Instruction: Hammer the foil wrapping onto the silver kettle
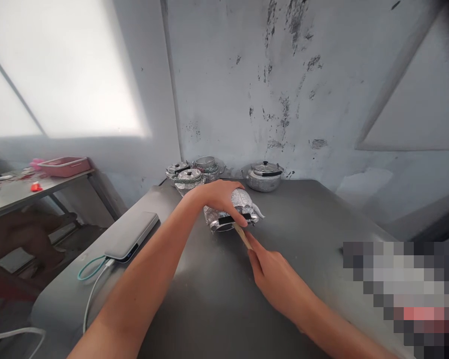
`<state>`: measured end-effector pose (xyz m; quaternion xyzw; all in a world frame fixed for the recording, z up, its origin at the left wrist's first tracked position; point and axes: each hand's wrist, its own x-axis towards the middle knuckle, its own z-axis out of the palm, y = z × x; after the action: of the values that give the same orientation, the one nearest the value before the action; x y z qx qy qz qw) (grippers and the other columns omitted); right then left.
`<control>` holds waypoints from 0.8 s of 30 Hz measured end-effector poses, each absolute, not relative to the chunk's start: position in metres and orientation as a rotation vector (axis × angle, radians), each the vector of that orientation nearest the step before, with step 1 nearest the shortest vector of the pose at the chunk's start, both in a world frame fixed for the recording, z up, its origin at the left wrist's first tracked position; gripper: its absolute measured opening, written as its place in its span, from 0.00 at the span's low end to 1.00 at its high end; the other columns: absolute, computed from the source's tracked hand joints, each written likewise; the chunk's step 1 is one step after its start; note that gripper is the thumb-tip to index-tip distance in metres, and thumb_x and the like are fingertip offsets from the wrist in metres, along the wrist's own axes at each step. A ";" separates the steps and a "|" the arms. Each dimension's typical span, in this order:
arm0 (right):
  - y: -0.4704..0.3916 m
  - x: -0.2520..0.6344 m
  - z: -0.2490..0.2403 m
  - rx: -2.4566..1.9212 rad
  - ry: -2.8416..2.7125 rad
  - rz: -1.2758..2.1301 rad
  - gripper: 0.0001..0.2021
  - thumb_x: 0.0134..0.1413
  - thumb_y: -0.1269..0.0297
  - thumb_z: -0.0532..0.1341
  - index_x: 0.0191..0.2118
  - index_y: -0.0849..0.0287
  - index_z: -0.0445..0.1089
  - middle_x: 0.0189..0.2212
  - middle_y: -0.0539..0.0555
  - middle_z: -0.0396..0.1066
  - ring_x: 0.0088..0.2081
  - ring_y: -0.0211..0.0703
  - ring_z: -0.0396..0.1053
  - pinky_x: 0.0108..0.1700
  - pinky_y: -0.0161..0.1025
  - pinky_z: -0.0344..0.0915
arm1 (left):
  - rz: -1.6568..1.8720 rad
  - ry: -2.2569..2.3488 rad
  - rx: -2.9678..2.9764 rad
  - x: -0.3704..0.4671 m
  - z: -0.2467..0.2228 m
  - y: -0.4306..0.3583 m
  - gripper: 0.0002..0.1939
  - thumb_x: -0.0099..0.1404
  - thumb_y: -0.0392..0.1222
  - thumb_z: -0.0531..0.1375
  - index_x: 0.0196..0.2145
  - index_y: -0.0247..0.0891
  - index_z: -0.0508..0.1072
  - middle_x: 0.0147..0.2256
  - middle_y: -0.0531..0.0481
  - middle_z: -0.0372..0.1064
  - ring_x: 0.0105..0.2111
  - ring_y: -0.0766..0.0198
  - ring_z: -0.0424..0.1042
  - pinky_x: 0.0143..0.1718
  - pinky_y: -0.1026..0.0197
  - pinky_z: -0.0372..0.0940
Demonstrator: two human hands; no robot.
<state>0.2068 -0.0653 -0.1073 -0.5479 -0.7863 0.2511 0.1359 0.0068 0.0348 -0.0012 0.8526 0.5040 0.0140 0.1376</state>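
Note:
A small silver pot with a crinkled, foil-like surface lies tipped on the table, its rim facing me. My left hand is wrapped over it from above, the thumb near a black handle at the rim. Between the fingers of my right hand is a flat, light wooden stick. The stick's far end meets the pot by the black handle and my left thumb; whether it goes inside cannot be seen. My left hand hides part of the pot.
Several small silver pots, one a lidded pot, stand along the table's back edge by the wall. A power bank with a white cable lies at left on the grey table. A pink basket sits on a side table. A pixelated patch covers the lower right.

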 end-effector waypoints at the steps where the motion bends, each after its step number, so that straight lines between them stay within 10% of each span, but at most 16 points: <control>1: -0.065 0.207 -0.107 -1.593 -2.282 0.720 0.27 0.68 0.62 0.42 0.71 0.52 0.46 0.22 0.49 0.67 0.23 0.42 0.62 0.28 0.37 0.51 | 0.040 1.458 2.468 0.007 -0.001 0.035 0.55 0.44 0.69 0.66 0.66 0.51 0.53 0.66 0.49 0.53 0.61 0.42 0.59 0.52 0.50 0.65; 24: -0.068 0.205 -0.110 -1.621 -2.312 0.670 0.28 0.67 0.63 0.42 0.71 0.52 0.44 0.20 0.47 0.64 0.20 0.42 0.60 0.26 0.36 0.50 | 0.037 1.433 2.485 0.005 -0.002 0.036 0.57 0.43 0.72 0.65 0.67 0.51 0.52 0.68 0.50 0.50 0.63 0.42 0.56 0.56 0.50 0.62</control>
<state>0.2049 -0.0681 -0.1096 -0.5547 -0.7910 0.2291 0.1193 0.0049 0.0360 -0.0017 0.8581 0.4950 0.0127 0.1358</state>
